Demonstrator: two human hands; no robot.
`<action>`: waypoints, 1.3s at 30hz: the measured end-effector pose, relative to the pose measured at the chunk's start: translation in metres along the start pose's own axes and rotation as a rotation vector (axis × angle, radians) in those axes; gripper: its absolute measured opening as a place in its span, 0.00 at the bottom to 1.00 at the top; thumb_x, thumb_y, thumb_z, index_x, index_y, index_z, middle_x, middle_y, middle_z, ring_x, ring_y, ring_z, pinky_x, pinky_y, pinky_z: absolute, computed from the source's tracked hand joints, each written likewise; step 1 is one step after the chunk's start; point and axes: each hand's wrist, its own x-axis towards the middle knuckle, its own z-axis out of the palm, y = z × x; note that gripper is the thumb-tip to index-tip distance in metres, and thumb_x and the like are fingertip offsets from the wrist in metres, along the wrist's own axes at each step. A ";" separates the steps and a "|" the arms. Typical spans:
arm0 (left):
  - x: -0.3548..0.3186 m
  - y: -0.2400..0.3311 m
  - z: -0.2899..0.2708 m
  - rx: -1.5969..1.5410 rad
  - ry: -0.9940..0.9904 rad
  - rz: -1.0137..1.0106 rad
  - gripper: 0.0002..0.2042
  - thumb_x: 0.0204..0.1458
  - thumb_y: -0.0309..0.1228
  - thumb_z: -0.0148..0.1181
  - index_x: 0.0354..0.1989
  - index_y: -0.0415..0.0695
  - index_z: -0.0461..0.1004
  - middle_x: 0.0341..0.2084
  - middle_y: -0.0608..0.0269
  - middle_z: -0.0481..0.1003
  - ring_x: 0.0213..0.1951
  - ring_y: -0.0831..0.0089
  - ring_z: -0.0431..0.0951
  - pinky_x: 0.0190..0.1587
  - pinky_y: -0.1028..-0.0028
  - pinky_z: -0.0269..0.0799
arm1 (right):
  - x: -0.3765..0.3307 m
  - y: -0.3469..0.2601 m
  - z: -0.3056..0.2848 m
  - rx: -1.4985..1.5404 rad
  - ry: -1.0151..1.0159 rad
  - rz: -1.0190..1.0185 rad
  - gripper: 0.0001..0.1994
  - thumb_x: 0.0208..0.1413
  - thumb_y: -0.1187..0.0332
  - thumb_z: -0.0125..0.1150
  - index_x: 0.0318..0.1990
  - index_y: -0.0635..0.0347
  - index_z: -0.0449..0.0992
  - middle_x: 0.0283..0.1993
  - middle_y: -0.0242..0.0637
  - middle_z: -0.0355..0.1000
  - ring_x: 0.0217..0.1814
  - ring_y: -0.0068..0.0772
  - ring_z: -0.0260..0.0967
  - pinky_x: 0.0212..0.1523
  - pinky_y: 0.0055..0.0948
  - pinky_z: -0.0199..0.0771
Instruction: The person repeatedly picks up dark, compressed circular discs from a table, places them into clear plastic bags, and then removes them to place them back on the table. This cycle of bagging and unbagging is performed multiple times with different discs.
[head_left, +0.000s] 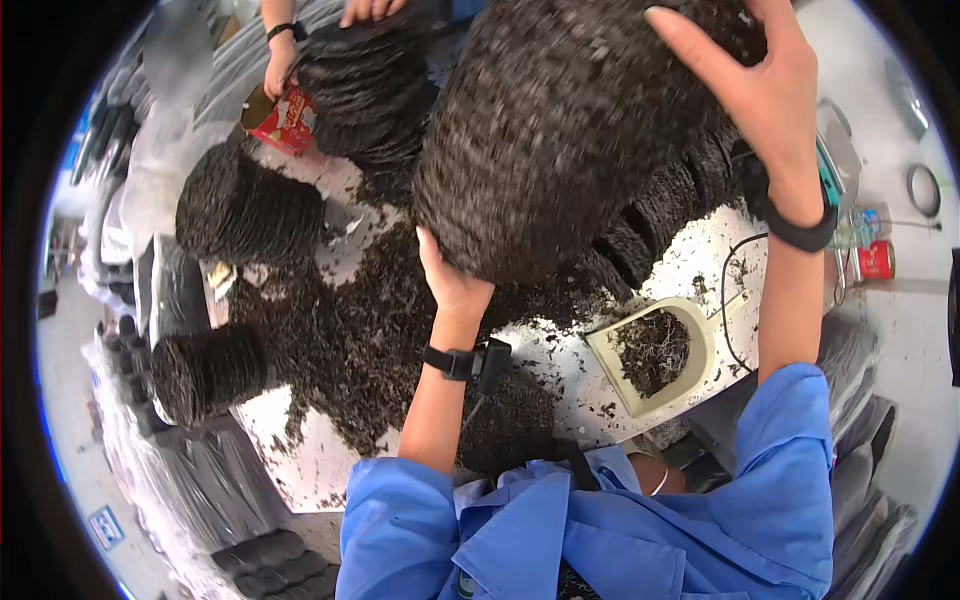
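Note:
A large, dark, ridged stack of flaky round cakes, looking like dried seaweed [560, 140], is lifted close in front of me and partly blurred. My left hand [458, 290] supports its lower end, the fingers hidden beneath and behind it. At the upper right, my right hand [765, 85] grips its edge, with the thumb stretched over the near face and the other fingers cut off by the frame. Beneath the stack, loose dark flakes [350, 330] cover much of the white table [280, 440].
A pale dustpan [645, 355] holding dark scraps lies at the right, beside a black cable [728, 300]. More dark stacks [245, 205] stand at the left and far side. Across the table, another person's hand [282, 65] holds a red open box [285, 120]. Plastic-wrapped bundles [215, 480] sit left.

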 end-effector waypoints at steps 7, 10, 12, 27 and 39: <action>-0.098 0.022 -0.067 -0.183 0.210 -0.023 0.33 0.54 0.57 0.42 0.64 0.50 0.55 0.60 0.59 0.60 0.59 0.55 0.61 0.60 0.53 0.58 | -0.034 -0.143 0.019 -0.064 -0.124 -0.343 0.22 0.36 0.65 0.75 0.35 0.61 0.66 0.45 0.47 0.74 0.41 0.44 0.72 0.42 0.33 0.68; -0.145 0.043 -0.094 -0.196 0.223 0.016 0.32 0.54 0.56 0.42 0.62 0.49 0.59 0.57 0.59 0.64 0.57 0.55 0.63 0.59 0.53 0.60 | -0.047 -0.178 0.016 0.041 -0.174 -0.337 0.23 0.34 0.67 0.76 0.34 0.61 0.65 0.47 0.52 0.73 0.44 0.49 0.72 0.45 0.36 0.69; -0.175 0.065 -0.112 -0.170 0.317 0.049 0.33 0.50 0.56 0.50 0.61 0.49 0.60 0.56 0.60 0.65 0.56 0.56 0.65 0.57 0.52 0.62 | -0.051 -0.206 0.015 0.127 -0.196 -0.335 0.23 0.33 0.67 0.76 0.32 0.61 0.65 0.47 0.55 0.72 0.45 0.52 0.72 0.45 0.37 0.70; -0.498 0.113 -0.368 0.057 1.071 -0.257 0.30 0.57 0.51 0.40 0.65 0.48 0.53 0.63 0.61 0.57 0.64 0.63 0.56 0.66 0.53 0.48 | -0.220 -0.461 0.062 0.590 -0.390 -0.470 0.09 0.52 0.63 0.52 0.36 0.58 0.66 0.50 0.51 0.70 0.57 0.47 0.64 0.49 0.32 0.67; -0.362 0.116 -0.332 0.303 0.461 -0.745 0.26 0.61 0.45 0.37 0.66 0.49 0.51 0.63 0.64 0.56 0.64 0.68 0.55 0.67 0.53 0.47 | -0.251 -0.390 0.034 0.184 -0.606 -0.439 0.11 0.51 0.67 0.57 0.44 0.47 0.72 0.60 0.26 0.66 0.64 0.28 0.61 0.62 0.42 0.55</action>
